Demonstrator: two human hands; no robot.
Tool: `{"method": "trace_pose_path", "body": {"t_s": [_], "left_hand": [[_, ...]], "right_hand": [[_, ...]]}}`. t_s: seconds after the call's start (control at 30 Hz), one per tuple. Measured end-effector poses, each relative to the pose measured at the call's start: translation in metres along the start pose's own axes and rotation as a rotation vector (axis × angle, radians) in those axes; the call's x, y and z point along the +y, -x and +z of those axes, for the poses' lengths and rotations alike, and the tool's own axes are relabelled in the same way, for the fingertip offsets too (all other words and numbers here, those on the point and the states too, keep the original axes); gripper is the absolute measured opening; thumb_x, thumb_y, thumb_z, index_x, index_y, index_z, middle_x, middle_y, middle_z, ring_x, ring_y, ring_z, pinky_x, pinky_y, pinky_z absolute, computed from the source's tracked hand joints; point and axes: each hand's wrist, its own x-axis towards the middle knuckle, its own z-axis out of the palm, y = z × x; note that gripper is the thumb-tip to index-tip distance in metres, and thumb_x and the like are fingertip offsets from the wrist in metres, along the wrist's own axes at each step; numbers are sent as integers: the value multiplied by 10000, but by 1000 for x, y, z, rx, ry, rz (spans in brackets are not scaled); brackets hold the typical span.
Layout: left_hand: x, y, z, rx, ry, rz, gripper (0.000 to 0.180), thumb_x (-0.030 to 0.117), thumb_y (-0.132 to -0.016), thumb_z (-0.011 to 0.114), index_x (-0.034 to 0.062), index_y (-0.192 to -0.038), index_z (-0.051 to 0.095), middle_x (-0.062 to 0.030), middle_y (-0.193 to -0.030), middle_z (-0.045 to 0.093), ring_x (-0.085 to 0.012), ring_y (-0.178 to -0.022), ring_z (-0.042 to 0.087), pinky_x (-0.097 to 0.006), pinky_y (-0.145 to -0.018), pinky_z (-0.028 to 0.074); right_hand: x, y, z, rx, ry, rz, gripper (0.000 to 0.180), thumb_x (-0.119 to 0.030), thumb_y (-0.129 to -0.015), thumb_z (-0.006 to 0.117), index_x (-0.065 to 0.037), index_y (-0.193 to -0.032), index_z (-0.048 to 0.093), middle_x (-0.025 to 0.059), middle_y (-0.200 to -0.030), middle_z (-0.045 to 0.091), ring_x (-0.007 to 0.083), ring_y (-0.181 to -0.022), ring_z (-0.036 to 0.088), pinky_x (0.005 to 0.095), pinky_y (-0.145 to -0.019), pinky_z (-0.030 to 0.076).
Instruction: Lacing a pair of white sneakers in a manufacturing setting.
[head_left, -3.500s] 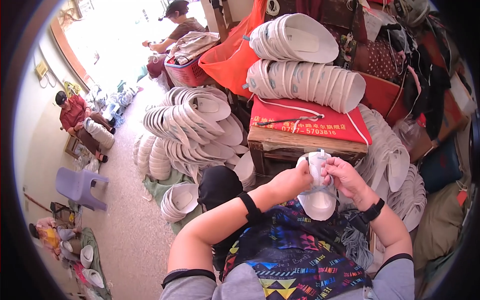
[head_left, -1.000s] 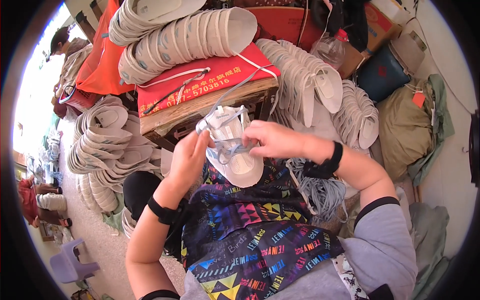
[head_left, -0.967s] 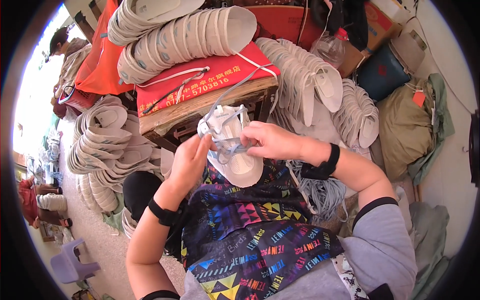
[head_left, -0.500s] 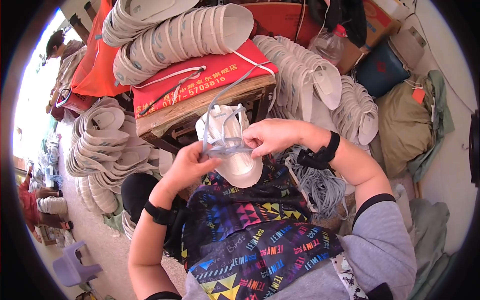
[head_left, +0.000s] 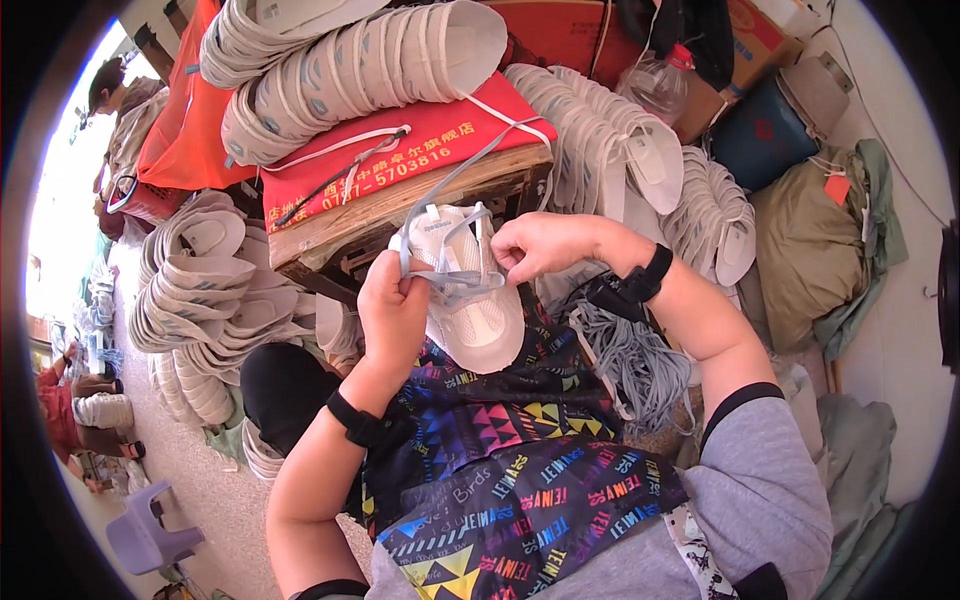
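A white shoe upper (head_left: 478, 335) rests on my apron at the lap, its toe pointing toward me. Grey shoelace (head_left: 455, 283) crosses its eyelet rows and loops upward, over the wooden stand's edge. On the upper's left side, my left hand (head_left: 392, 312) is closed, pinching the lace between thumb and fingers. My right hand (head_left: 545, 245) is closed in a pinch at the right eyelet edge. What its fingertips grip is hidden.
A wooden stand (head_left: 420, 183) with a red cover (head_left: 470, 122) bears stacked shoe uppers (head_left: 350, 75). More stacks (head_left: 640, 150) stand behind it at the right. A bundle of grey laces (head_left: 640, 360) lies beside my right thigh. A purple stool (head_left: 150, 530) stands at lower left.
My left hand has risen and turned more upright with the lace in it. My right hand has shifted up from the lace crossing to the upper's right edge.
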Motion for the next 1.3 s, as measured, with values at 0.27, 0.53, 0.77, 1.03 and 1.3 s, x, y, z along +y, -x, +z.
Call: {"method": "trace_pose_path", "body": {"t_s": [0.27, 0.53, 0.77, 1.03, 1.3], "left_hand": [[-13, 10, -12, -13, -242, 213, 146, -38, -786, 618, 30, -904, 568, -53, -693, 486, -150, -608, 477, -314, -560, 404], [15, -8, -54, -364, 304, -383, 242, 241, -1026, 479, 28, -965, 575, 64, -691, 391, -32, -630, 331, -198, -579, 299], [113, -62, -68, -305, 853, -372, 443, 340, -1050, 384, 133, -660, 347, 30, -587, 294, -83, -531, 298, -260, -527, 253], [136, -62, -70, -338, 1033, -100, 389, 274, -1058, 368, 75, -724, 379, 6, -606, 324, -104, -535, 348, -258, -523, 269], [112, -61, -79, -184, 981, -233, 279, 234, -1040, 428, -1, -976, 563, -41, -808, 536, -119, -617, 481, -238, -583, 397]], "right_hand": [[3, 27, 7, 55, -68, 68, 244, -216, -806, 723, -10, -831, 596, 76, -761, 576, 183, -714, 568, 331, -650, 468], [-69, 46, 64, 516, 100, -477, 178, -165, -812, 687, -38, -912, 612, 103, -880, 604, 297, -869, 590, 391, -772, 489], [-85, 51, 93, 553, 286, -396, 251, -158, -772, 709, -38, -957, 591, 101, -932, 543, 289, -910, 572, 376, -792, 483], [-74, 40, 81, 447, 200, -342, 245, -164, -814, 684, -32, -1000, 595, 128, -950, 548, 290, -854, 594, 379, -759, 490], [-102, -16, 58, 517, -406, -238, 258, -160, -919, 577, 7, -1117, 580, 112, -1005, 674, 223, -805, 639, 348, -780, 507]]}}
